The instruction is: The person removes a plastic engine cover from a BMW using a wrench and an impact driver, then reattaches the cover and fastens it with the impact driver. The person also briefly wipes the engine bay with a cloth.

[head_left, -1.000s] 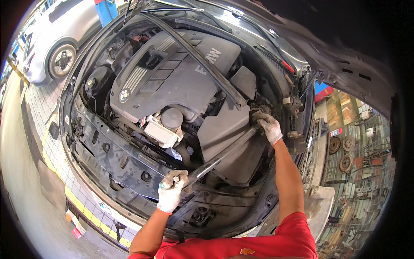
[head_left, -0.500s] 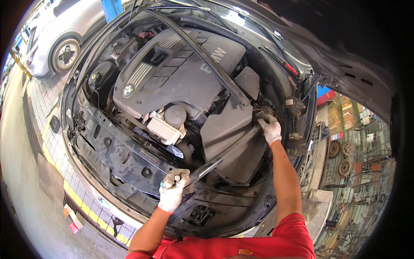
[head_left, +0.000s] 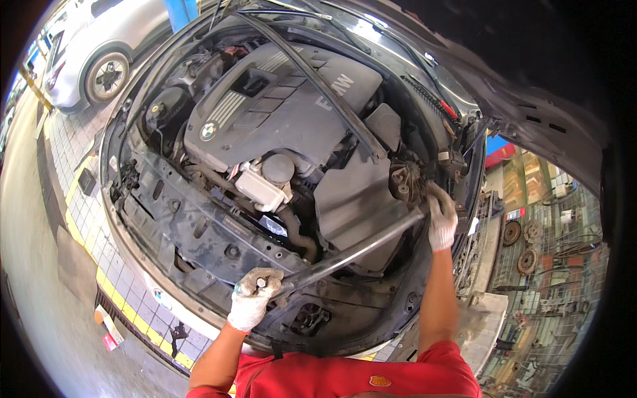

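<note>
A long black brace bar [head_left: 352, 255] slants across the front right of the engine bay. My left hand [head_left: 252, 302], in a dirty white glove, is closed around its near end. A round bolt head [head_left: 261, 282] shows at those fingers; whether it sits in the bar or is held loose is unclear. At the bar's far end, my gloved right hand [head_left: 442, 222] is closed beside the right fender, its grip partly hidden. A second brace bar [head_left: 312, 76] crosses the grey plastic engine cover [head_left: 285, 109], its near end by the strut mount [head_left: 406, 182].
A cordless power tool [head_left: 452, 162] lies along the right fender, just beyond my right hand. The raised hood [head_left: 531, 73] hangs over the right side. A silver car [head_left: 106, 40] stands at far left. Metal parts lie on a grate [head_left: 557, 265] at right.
My right hand has moved right and nearer with its end of the bar. My left hand has shifted slightly left and nearer. The view has shifted a little.
</note>
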